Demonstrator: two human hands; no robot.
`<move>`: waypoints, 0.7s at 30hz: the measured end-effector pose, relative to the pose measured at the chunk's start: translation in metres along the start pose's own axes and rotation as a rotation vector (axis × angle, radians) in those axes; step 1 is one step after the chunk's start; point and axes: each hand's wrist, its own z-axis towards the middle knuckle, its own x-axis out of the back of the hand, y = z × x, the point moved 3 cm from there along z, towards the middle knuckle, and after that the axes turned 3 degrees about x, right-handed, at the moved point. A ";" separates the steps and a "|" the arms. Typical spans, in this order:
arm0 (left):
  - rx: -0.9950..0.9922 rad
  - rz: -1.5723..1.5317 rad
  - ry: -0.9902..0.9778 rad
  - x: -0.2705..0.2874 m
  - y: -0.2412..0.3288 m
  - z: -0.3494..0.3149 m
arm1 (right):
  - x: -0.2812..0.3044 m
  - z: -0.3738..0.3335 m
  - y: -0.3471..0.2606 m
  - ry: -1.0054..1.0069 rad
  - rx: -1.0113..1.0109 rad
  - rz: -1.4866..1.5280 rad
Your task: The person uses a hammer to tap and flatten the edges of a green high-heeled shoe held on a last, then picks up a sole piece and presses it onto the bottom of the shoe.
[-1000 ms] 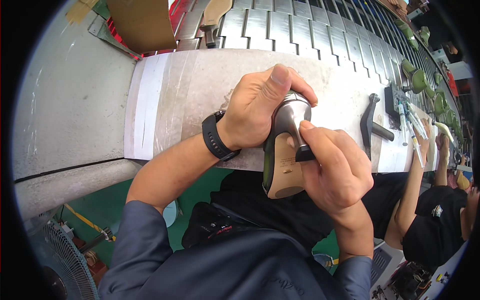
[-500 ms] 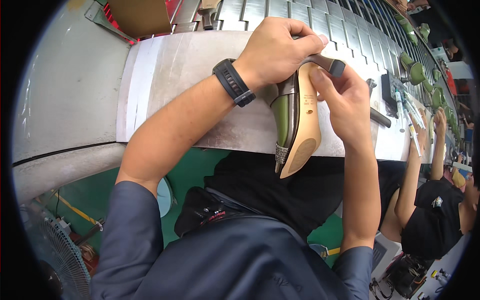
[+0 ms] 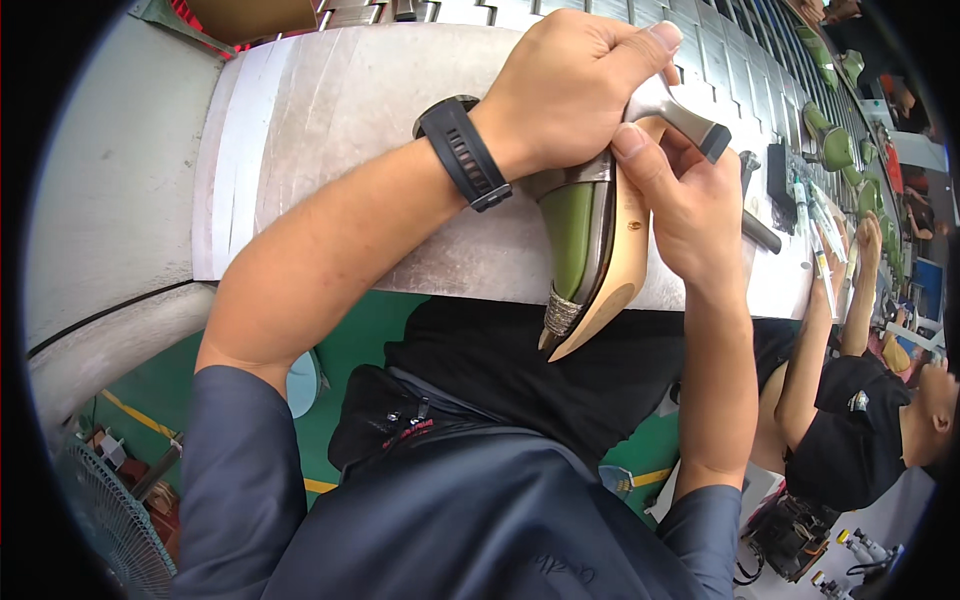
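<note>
A green and dark metallic high-heeled shoe (image 3: pixel 572 240) hangs over the worktable's near edge, its pointed toe toward me and its tan sole turned to the right. A sparkly band crosses the upper near the toe. My left hand (image 3: pixel 565 95), with a black watch on the wrist, is closed round the shoe's back end, thumb up by the base of the heel (image 3: pixel 690 120). Closed on the sole side just below the heel is my right hand (image 3: pixel 690 205), its thumb pressed near the heel seat. Its other fingers are partly hidden behind the heel.
Right of my right hand lie a hammer (image 3: pixel 760 232), a black block (image 3: pixel 778 175) and several syringes (image 3: pixel 818 215). Beyond the worktable (image 3: pixel 350 120) runs a slatted metal conveyor (image 3: pixel 745 70) with several green shoes (image 3: pixel 830 145). A co-worker (image 3: pixel 850 430) sits at the right; a fan (image 3: pixel 120 510) stands lower left.
The shoe has tilted in my hands, showing more of its green side and less of its sole. Its heel now points further right. Both hands keep hold of it.
</note>
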 end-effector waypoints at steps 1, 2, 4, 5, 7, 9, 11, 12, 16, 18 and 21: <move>0.002 -0.005 0.001 -0.001 0.000 0.000 | -0.001 -0.003 0.000 0.068 0.023 0.013; -0.002 0.041 0.011 -0.001 0.002 0.001 | 0.000 -0.005 0.000 0.079 0.012 -0.022; -0.006 0.084 0.020 -0.002 0.000 0.002 | -0.003 -0.008 0.002 0.108 0.024 -0.016; -0.015 0.049 0.032 -0.001 -0.002 0.003 | -0.004 -0.009 0.003 0.138 0.037 -0.006; -0.025 0.014 0.043 0.002 -0.004 0.004 | 0.004 -0.006 0.008 0.082 -0.047 0.020; 0.111 0.111 0.024 0.006 -0.003 0.005 | 0.008 -0.006 0.014 -0.087 -0.127 0.090; 0.079 0.082 0.028 0.003 -0.007 0.005 | 0.008 -0.011 0.008 -0.153 -0.132 0.110; 0.036 0.107 0.053 0.000 -0.006 0.006 | 0.006 -0.012 0.007 -0.100 -0.158 0.082; 0.038 0.130 0.010 0.006 -0.001 0.004 | -0.003 -0.001 -0.006 -0.018 -0.110 0.008; 0.130 0.034 -0.032 0.005 0.002 0.003 | 0.003 0.012 -0.007 -0.052 -0.035 -0.083; 0.083 -0.024 0.170 0.023 -0.008 -0.014 | 0.003 0.005 -0.021 -0.046 0.008 -0.153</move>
